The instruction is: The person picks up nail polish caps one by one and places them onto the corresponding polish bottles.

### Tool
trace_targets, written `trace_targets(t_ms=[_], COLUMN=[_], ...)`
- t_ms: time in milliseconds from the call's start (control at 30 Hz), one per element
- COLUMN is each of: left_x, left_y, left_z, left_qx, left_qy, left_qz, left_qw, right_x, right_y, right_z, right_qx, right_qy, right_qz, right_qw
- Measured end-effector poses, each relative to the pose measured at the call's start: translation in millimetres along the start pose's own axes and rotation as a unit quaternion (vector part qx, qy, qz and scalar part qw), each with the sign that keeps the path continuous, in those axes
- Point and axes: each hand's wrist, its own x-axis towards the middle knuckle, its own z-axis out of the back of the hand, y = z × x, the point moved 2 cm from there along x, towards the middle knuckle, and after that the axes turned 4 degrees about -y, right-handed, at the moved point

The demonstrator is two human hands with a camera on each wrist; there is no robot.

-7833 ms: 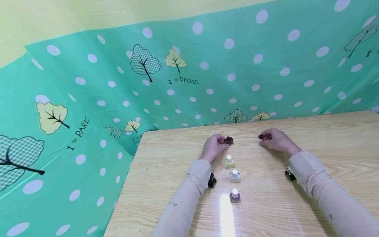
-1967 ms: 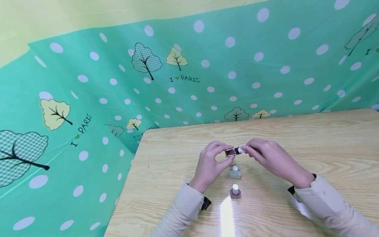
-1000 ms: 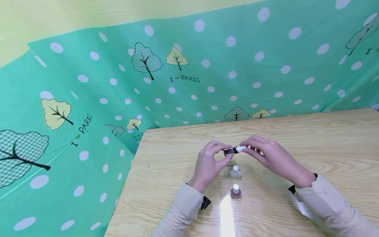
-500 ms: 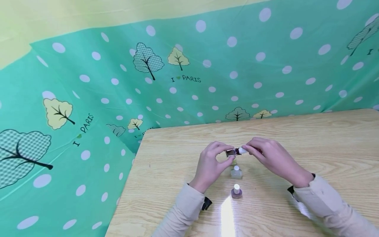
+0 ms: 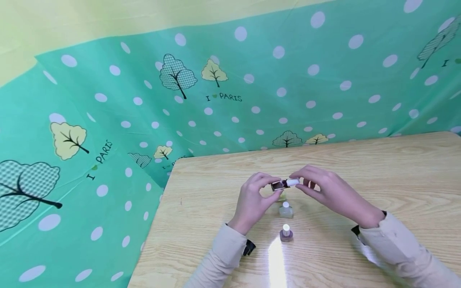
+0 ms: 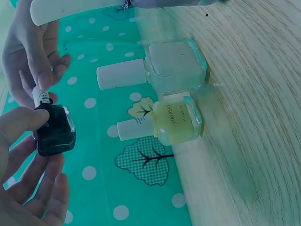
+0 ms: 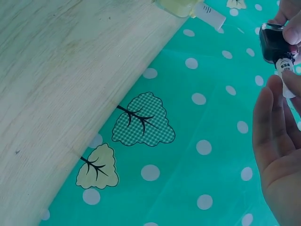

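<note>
My left hand (image 5: pixel 250 200) grips a small square bottle of dark nail polish (image 5: pixel 278 185) between thumb and fingers, tipped on its side above the table. Its white cap (image 5: pixel 293 182) points right, and my right hand (image 5: pixel 333 194) pinches that cap with thumb and forefinger. The left wrist view shows the dark bottle (image 6: pixel 55 134) with the left thumb across its shoulder. In the right wrist view the thumb lies along the white cap (image 7: pixel 285 70), against the dark neck. Below the hands stands a yellow nail polish bottle (image 6: pixel 178 121), partly hidden in the head view.
A clear, whitish nail polish bottle (image 5: pixel 286 211) and a purple one (image 5: pixel 286 235) stand upright in line with the yellow one on the wooden table (image 5: pixel 201 240). A green polka-dot cloth (image 5: pixel 223 60) hangs behind the table and along its left side.
Earlier, the hands were apart near the table's far side, the left at the dark bottle. Now they meet over the row, with the bottle tilted. The right fingers have shifted their grip around the cap.
</note>
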Motion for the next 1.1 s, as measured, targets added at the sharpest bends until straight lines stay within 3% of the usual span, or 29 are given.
trace_targets(t_ms=[200, 900, 1100], left_x=[-0.9, 0.0, 1.6], left_y=[0.5, -7.4, -5.9], left_z=[-0.5, -1.0, 2.7], left_qx=[-0.001, -0.005, -0.005], left_qy=[-0.003, 0.0, -0.009], left_qz=[-0.003, -0.019, -0.003], left_qw=[1.0, 0.9998, 0.9999], right_x=[-0.9, -3.1, -3.9], right_y=[-1.1, -1.0, 0.1], right_z=[-0.7, -0.4, 1.1], right_qx=[-0.003, -0.008, 0.013], right_qy=[-0.004, 0.008, 0.004], right_qz=[0.01, -0.053, -0.034], right_qw=[1.0, 0.999, 0.999])
